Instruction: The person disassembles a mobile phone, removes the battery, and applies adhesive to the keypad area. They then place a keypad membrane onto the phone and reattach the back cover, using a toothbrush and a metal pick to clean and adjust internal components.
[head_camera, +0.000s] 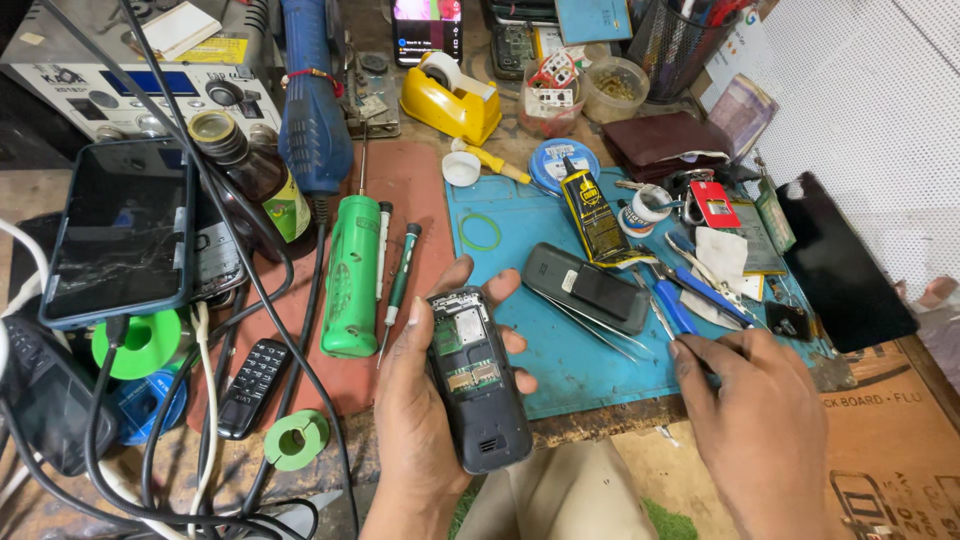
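Tabletop (900, 420): worn wood and cardboard, overlaid by a smooth blue mat (580, 360).
Smartphone (120, 230): flat, glossy black glass, cracked, propped at far left.
Left hand (425, 400): wrapped around an opened phone (475, 375).
Opened phone: dark matte plastic slab, back removed, circuit board exposed, held over the tabletop's near edge.
Right hand (760, 410): fingers curled at the mat's edge; whether anything is gripped cannot be told.
Glue tube (590, 215): crinkled black tube with yellow label, lying on the mat.

Right hand (765, 420) covering the tip of the tool it touches, left hand (425, 420) hiding the opened phone's (475, 375) underside, power supply unit (140, 70) cropped at top edge, cables (150, 470) cut off at bottom, pen holder (680, 40) contents indistinct.
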